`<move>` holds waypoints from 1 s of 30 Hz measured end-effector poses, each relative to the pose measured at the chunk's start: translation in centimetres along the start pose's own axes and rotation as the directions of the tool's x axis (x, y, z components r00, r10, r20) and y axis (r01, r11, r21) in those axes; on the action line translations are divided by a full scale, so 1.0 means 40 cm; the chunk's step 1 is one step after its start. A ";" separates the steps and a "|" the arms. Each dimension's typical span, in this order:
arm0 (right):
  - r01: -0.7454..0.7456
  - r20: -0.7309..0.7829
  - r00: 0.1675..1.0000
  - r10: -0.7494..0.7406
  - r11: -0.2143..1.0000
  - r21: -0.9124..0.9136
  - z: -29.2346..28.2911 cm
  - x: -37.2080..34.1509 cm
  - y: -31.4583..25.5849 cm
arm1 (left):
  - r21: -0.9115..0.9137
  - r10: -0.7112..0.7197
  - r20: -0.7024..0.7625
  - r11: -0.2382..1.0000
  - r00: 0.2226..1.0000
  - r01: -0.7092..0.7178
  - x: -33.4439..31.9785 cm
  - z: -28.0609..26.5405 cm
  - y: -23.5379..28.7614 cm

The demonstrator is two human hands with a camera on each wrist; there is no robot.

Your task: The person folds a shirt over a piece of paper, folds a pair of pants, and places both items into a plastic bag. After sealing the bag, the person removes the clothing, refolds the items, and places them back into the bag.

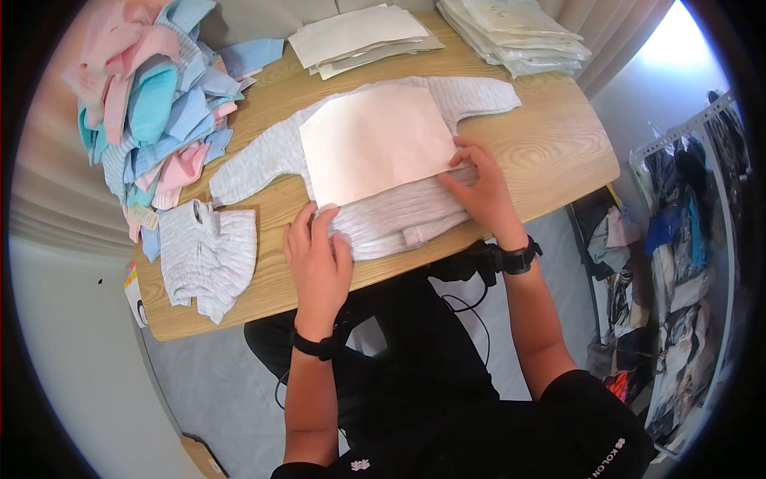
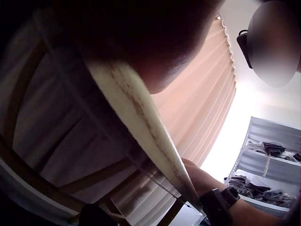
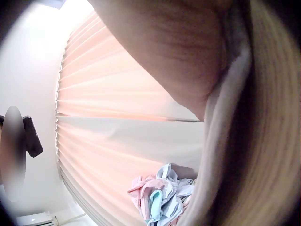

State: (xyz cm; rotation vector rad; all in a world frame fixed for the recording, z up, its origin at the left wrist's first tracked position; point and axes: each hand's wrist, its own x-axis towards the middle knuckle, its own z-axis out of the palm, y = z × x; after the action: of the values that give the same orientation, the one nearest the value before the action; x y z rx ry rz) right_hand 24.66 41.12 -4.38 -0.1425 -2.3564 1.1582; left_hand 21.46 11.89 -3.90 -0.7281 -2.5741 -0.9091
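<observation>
A light grey ribbed long-sleeved top (image 1: 391, 215) lies spread on the table in the head view, sleeves out to both sides. On its body rests a cream sheet of card (image 1: 379, 140). My left hand (image 1: 321, 259) is at the top's lower left side, fingertips right at the card's near left corner. At the card's near right corner is my right hand (image 1: 484, 191), its fingers loosely bent and thumb apart from them. In the right wrist view, a fold of pale fabric (image 3: 216, 127) lies beside the right hand.
A small grey garment (image 1: 209, 255) lies left of the top. Behind it rises a heap of pink, blue and teal clothes (image 1: 171, 104). Card sheets (image 1: 359, 36) and plastic-bagged items (image 1: 515, 36) are stacked at the back. A garment rack (image 1: 686, 239) stands right of the wooden table (image 1: 558, 152).
</observation>
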 end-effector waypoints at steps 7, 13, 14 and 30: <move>0.043 -0.035 0.998 -0.043 0.999 -0.008 0.005 0.001 0.006 | 0.018 -0.007 0.020 1.000 1.000 0.007 -0.001 0.000 -0.001; 0.024 -0.059 0.998 -0.022 0.999 0.033 0.009 -0.001 0.008 | 0.018 0.008 -0.001 1.000 1.000 -0.008 -0.002 0.004 -0.007; 0.027 -0.059 0.998 -0.025 0.999 0.023 0.007 -0.001 0.008 | 0.011 0.007 -0.010 1.000 1.000 -0.007 -0.003 0.006 -0.008; -0.011 -0.073 0.997 0.020 0.993 0.121 0.007 -0.004 0.012 | 0.018 -0.009 0.006 1.000 1.000 0.009 -0.003 0.000 -0.005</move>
State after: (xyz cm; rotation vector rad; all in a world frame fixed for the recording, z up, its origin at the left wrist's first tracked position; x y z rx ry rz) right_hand 24.60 41.17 -4.96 -0.1593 -2.2184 1.2767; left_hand 21.43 11.72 -4.06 -0.7165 -2.5896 -0.8862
